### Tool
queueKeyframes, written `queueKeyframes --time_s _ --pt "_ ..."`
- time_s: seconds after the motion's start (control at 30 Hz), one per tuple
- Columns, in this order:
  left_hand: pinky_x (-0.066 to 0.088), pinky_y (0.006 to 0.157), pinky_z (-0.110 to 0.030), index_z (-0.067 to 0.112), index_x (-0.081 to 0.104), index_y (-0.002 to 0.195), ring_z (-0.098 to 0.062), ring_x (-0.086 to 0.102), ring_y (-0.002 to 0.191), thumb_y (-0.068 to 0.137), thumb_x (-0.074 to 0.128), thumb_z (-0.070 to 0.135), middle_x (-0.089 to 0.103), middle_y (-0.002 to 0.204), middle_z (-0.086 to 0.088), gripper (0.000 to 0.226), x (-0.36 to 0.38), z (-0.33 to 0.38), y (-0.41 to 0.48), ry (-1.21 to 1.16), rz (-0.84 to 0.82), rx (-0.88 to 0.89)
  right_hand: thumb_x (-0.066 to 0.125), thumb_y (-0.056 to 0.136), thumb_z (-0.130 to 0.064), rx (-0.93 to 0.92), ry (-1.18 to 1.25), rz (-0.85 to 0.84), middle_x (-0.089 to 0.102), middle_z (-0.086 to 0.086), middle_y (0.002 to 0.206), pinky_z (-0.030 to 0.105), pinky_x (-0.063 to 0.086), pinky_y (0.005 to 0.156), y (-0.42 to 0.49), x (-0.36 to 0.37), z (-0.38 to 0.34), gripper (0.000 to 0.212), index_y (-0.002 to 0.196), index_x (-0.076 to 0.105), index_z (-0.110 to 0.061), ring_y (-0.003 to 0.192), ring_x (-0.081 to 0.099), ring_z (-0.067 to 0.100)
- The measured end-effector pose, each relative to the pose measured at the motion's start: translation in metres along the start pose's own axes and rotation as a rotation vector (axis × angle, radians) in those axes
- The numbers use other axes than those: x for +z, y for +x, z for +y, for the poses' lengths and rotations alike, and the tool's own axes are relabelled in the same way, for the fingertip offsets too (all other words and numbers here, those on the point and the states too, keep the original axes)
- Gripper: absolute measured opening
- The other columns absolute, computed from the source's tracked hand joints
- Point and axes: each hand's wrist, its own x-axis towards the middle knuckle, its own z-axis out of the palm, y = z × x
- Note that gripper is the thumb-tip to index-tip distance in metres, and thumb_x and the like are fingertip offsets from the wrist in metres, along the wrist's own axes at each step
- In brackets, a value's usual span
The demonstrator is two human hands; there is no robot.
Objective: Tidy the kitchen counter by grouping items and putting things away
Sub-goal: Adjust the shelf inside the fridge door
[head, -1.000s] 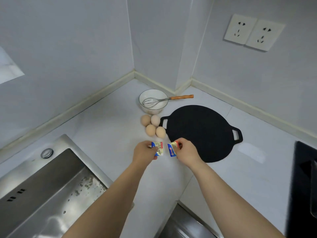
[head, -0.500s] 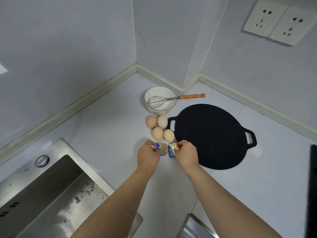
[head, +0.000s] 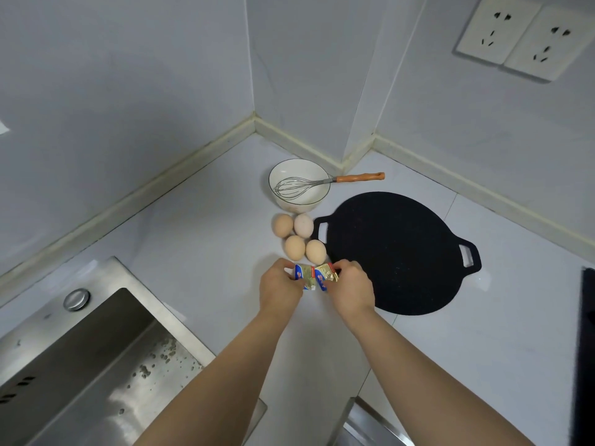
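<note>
Sink [head: 96, 365]: well apart on the left, and it plays no part in this step.
Left hand [head: 280, 292]: its fingers are curled, pinching the left packet [head: 304, 277]. A light pinch is probably best, so the foil does not crumple.
Pair: the two packets meet side by side between the hands. I cannot tell whether they rest on the counter [head: 206, 239].
Eggs [head: 294, 247]: four lie loose just beyond the packets, near the bowl [head: 297, 169]. Set the pair down short of them, since a nudge could roll one.
Right hand [head: 352, 289]: its fingers are curled, pinching the right packet [head: 325, 274]. Lower both packets together, then let go.
Pan [head: 396, 252]: just beside the right hand. Keep the packets off it.
</note>
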Motion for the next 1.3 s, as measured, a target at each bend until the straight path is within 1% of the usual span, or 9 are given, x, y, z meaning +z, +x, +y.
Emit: queueKeyframes --time_s 0.2,0.37,0.53,0.7,0.77,0.83,0.93,1.13,1.3 --pt "0.052 0.067 -0.029 0.020 0.052 0.097 -0.018 0.062 0.073 0.082 0.072 0.017 0.056 0.073 0.006 0.024 0.000 -0.001 -0.004 0.093 0.025 -0.027 0.060 0.091 -0.023 0.000 -0.013 -0.011 0.053 0.007 0.112 0.030 0.053 0.070 -0.007 -0.001 0.003 0.026 0.113 0.063 -0.009 0.084 0.060 0.018" --pt "0.047 0.067 -0.027 0.021 0.060 0.094 -0.017 0.058 0.077 0.085 0.065 0.019 0.066 0.093 -0.003 0.010 -0.006 0.004 -0.012 0.246 0.049 0.053 0.058 0.092 -0.026 -0.022 0.010 -0.001 0.054 0.005 0.109 0.030 0.049 0.065 -0.017 -0.010 0.006 0.023 0.108 0.065 -0.012 0.083 0.060 0.019" --pt "0.046 0.074 -0.031 0.018 0.063 0.100 -0.024 0.060 0.090 0.088 0.057 0.019 0.066 0.097 -0.003 0.013 -0.008 0.030 -0.034 0.355 0.004 0.250 0.055 0.088 -0.028 -0.036 0.046 -0.016 0.061 0.007 0.099 0.027 0.042 0.062 -0.030 -0.030 0.015 0.021 0.096 0.067 -0.012 0.082 0.060 0.024" --pt "0.046 0.079 -0.027 0.019 0.062 0.113 -0.018 0.060 0.096 0.090 0.057 0.018 0.064 0.108 0.001 0.024 0.003 0.054 -0.054 0.349 -0.063 0.500 0.053 0.090 -0.021 -0.078 0.037 0.140 0.056 0.005 0.119 0.032 0.049 0.080 -0.049 -0.061 0.036 0.031 0.117 0.062 -0.010 0.104 0.055 0.022" --pt "0.041 0.096 -0.027 0.017 0.057 0.126 -0.020 0.052 0.116 0.090 0.059 0.019 0.056 0.128 -0.005 0.036 0.016 0.070 -0.065 0.405 -0.020 0.698 0.054 0.091 -0.021 -0.106 -0.004 0.284 0.049 0.008 0.133 0.032 0.044 0.096 -0.058 -0.083 0.053 0.036 0.123 0.059 -0.007 0.120 0.045 0.023" --pt "0.021 0.114 -0.037 0.020 0.040 0.143 -0.025 0.022 0.142 0.092 0.054 0.025 0.029 0.153 -0.007 0.053 0.029 0.088 -0.080 0.545 0.035 0.819 0.055 0.091 -0.024 -0.121 -0.041 0.411 0.041 0.015 0.144 0.037 0.035 0.109 -0.067 -0.107 0.067 0.041 0.127 0.056 -0.005 0.133 0.036 0.029" --pt "0.005 0.116 -0.049 0.026 0.014 0.152 -0.026 -0.006 0.147 0.094 0.048 0.035 0.000 0.160 -0.007 0.067 0.046 0.111 -0.103 0.661 0.061 0.949 0.050 0.093 -0.034 -0.119 -0.108 0.499 0.028 0.018 0.152 0.044 0.021 0.116 -0.084 -0.140 0.088 0.051 0.137 0.046 -0.007 0.141 0.023 0.033" --pt "-0.001 0.115 -0.053 0.027 0.003 0.152 -0.029 -0.017 0.145 0.096 0.040 0.045 -0.010 0.160 -0.008 0.069 0.088 0.140 -0.184 0.702 0.026 1.183 0.013 0.086 -0.057 0.014 -0.236 0.644 0.012 0.014 0.158 0.052 0.006 0.115 -0.152 -0.201 0.142 0.078 0.148 0.029 -0.012 0.146 0.008 0.031" --pt "-0.002 0.114 -0.054 0.027 0.000 0.152 -0.029 -0.018 0.145 0.096 0.039 0.048 -0.012 0.159 -0.008 0.071 0.120 0.149 -0.251 0.690 -0.024 1.327 0.012 0.084 -0.056 0.140 -0.276 0.695 0.015 0.015 0.158 0.054 0.008 0.115 -0.219 -0.232 0.189 0.079 0.147 0.030 -0.011 0.146 0.010 0.031"
